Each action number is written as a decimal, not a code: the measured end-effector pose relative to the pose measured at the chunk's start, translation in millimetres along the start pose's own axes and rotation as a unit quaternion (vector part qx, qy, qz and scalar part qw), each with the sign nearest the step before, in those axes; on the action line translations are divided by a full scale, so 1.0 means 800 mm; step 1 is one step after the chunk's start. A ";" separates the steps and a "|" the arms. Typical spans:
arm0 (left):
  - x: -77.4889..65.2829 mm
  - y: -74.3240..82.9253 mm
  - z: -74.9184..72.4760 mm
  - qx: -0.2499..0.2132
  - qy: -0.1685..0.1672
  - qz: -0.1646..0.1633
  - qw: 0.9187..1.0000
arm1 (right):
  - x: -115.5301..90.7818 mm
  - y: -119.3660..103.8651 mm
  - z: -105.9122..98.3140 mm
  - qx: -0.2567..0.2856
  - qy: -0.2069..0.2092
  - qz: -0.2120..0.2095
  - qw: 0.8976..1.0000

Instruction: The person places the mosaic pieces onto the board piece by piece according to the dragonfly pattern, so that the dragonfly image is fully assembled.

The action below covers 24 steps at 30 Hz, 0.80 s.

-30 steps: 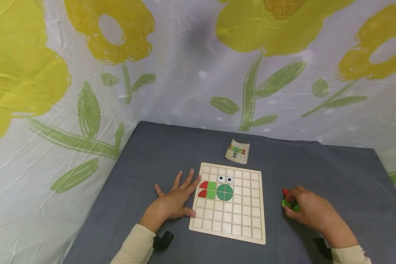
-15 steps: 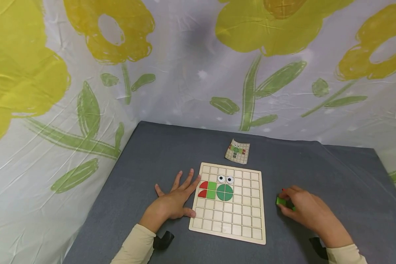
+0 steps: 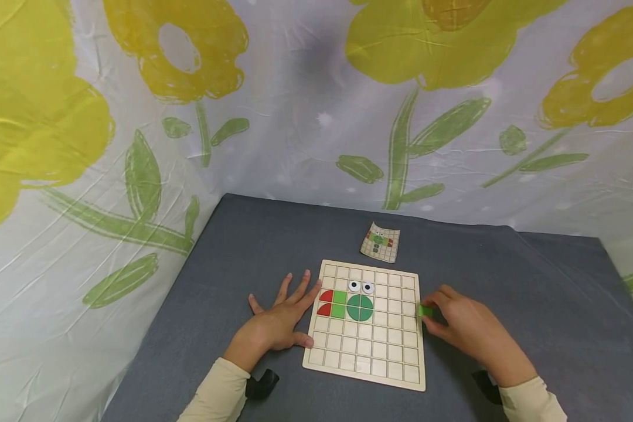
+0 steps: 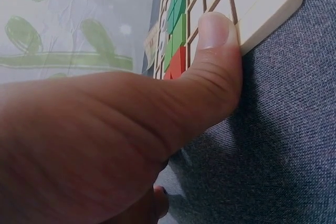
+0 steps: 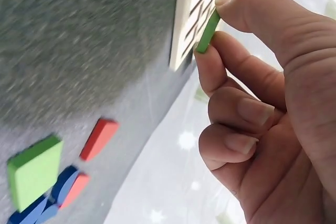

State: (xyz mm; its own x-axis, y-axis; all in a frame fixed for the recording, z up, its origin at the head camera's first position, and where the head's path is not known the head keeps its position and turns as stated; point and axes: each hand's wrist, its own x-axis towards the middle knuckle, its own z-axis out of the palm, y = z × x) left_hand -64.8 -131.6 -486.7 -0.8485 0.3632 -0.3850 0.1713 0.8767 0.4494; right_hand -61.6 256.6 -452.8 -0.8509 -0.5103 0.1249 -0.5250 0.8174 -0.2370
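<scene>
A wooden grid board point(image 3: 363, 364) lies on the dark cloth. My left hand point(image 3: 274, 322) rests at its left side with fingers spread, and the thumb point(image 4: 218, 38) presses on the board's edge. Between thumb and fingertips, my right hand point(image 3: 469, 328) pinches a small green tile point(image 5: 209, 32), at the board's right edge in the head view. Set in the grid are red quarter-round tiles point(image 3: 324, 302), light green tiles point(image 3: 338, 305), a dark green circle point(image 3: 360, 308) of quarter pieces and two eye discs point(image 3: 367, 288).
Behind the board lies a printed pattern card point(image 3: 382, 249). In the right wrist view, loose pieces lie on the cloth: a light green block point(image 5: 37, 171), red pieces point(image 5: 98, 139) and blue pieces point(image 5: 64, 183). A flowered curtain point(image 3: 295, 129) hangs beyond the table.
My right hand has moved left from the right side of the cloth to the board's right edge, bringing the green tile along. The left hand and board have stayed put.
</scene>
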 end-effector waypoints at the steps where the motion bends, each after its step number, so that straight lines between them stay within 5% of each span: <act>1: 0.000 0.000 0.000 0.001 0.001 0.001 1.000 | 0.003 -0.002 0.001 0.000 -0.002 0.000 1.000; 24: -0.012 0.018 -0.017 0.004 -0.008 -0.012 1.000 | 0.056 -0.037 0.026 0.012 -0.007 -0.051 0.999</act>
State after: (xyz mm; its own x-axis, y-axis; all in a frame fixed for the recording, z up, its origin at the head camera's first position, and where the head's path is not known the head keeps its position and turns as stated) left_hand -60.7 -126.7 -465.6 -0.8437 0.3477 -0.4090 0.1559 0.8877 0.4332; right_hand -84.0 204.3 -460.0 -0.7927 -0.5944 0.1357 -0.6081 0.7545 -0.2471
